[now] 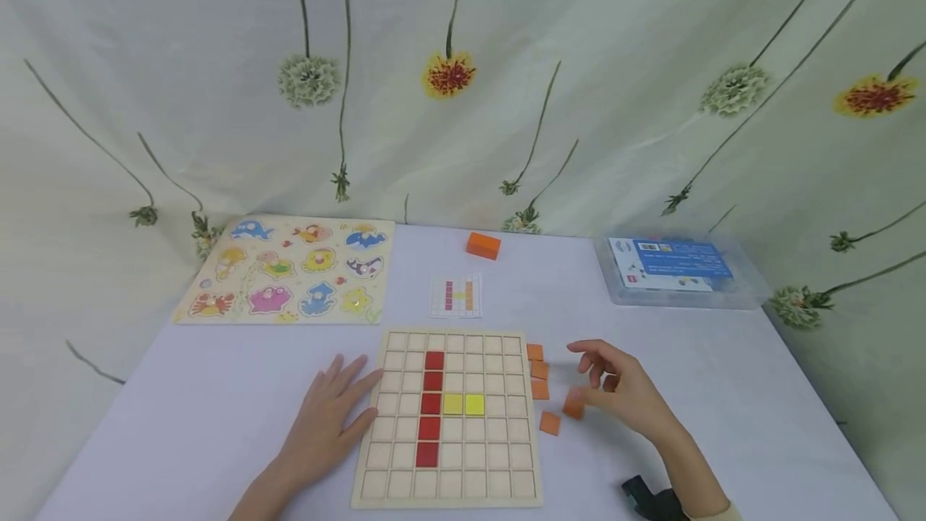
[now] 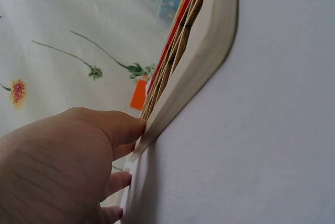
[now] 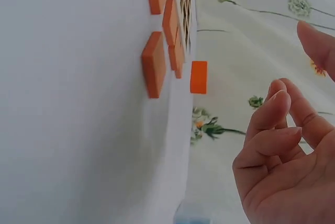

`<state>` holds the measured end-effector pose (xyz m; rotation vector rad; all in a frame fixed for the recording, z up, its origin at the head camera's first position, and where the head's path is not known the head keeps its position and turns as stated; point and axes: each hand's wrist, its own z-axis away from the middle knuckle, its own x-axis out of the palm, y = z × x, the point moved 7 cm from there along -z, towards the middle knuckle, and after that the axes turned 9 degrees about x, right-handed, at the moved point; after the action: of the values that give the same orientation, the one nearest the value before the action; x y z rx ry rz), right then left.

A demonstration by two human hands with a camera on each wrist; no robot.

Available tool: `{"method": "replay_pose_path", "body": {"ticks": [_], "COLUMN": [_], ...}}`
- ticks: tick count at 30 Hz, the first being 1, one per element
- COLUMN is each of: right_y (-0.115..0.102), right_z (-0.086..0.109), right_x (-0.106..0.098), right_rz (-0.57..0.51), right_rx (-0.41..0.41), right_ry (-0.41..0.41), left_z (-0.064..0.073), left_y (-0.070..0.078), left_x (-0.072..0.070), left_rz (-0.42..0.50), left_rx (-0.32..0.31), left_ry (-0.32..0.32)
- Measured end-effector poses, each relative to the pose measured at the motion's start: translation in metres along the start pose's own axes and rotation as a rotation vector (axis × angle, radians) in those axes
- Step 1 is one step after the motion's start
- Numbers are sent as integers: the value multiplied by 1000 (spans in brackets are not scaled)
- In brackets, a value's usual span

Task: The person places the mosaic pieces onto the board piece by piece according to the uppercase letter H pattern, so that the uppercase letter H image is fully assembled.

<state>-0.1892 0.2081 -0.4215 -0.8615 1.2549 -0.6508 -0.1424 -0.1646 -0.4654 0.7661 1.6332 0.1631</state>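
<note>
A wooden grid board lies on the table with a column of several red tiles and two yellow tiles set in its squares. My left hand rests with fingers spread at the board's left edge; its thumb touches the rim. Over the table to the right of the board hovers my right hand, fingers loosely bent, holding nothing. In the head view its thumb overlaps an orange tile, while the right wrist view shows the hand apart from the orange tiles. Another orange tile lies close by.
Behind the board lies a pattern card, with an orange block farther back. A sea-animal puzzle board lies at the back left, a clear plastic box at the back right. Flowered cloth hangs behind.
</note>
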Motion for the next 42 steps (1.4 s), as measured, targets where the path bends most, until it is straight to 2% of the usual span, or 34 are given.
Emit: {"method": "replay_pose_path", "body": {"ticks": [5,7,16,25,32,42], "right_y": [29,39,60,59,51,52], "right_z": [5,6,5,4,6,5], "right_x": [-7,-8,0,8,12,12], "right_rz": [-49,-51,20,154,302,311], "right_rx": [136,166,160,189,112,124], "right_ry": [-3,-14,-100,-68,-2,9], "left_z": [1,1,1,1,1,1], "left_y": [-1,-1,-1,-1,-3,-3], "left_x": [2,2,2,1,3,2], "left_rz": [0,-3,-16,-11,-9,-3], "left_rx": [5,9,3,-2,6,11], "left_ry": [4,6,0,-1,9,15]}}
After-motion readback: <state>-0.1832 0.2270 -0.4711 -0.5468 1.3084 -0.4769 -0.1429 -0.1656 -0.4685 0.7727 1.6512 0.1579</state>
